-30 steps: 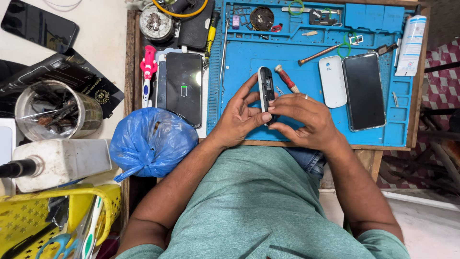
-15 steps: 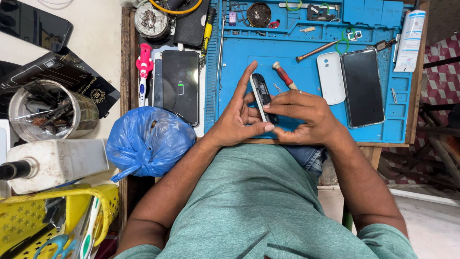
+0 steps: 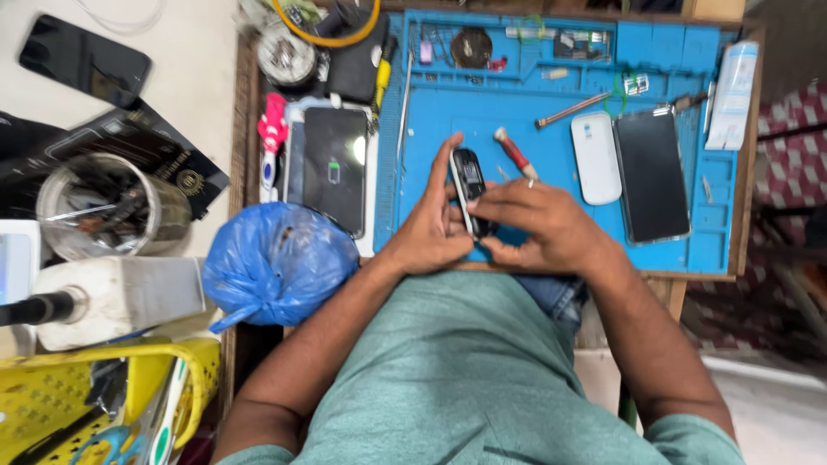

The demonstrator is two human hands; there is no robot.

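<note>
A small black bar phone (image 3: 468,179) stands tilted on its edge over the blue work mat (image 3: 431,120). My left hand (image 3: 428,226) grips it from the left, with the index finger stretched up along its side. My right hand (image 3: 536,226) closes on its lower end from the right, fingers wrapped over the bottom half, which is hidden. A red-handled screwdriver (image 3: 515,152) lies on the mat just behind the phone.
A white phone back (image 3: 595,158) and a black smartphone (image 3: 651,175) lie right of my hands. Another dark smartphone with a battery icon (image 3: 335,169) lies left of the mat. A blue plastic bag (image 3: 276,263), a metal tin of tools (image 3: 108,207) and a yellow basket (image 3: 52,396) sit at the left.
The small phone has turned from lying flat-faced to standing more on its edge, and my right hand has slid further over its lower end. The view has shifted slightly.
</note>
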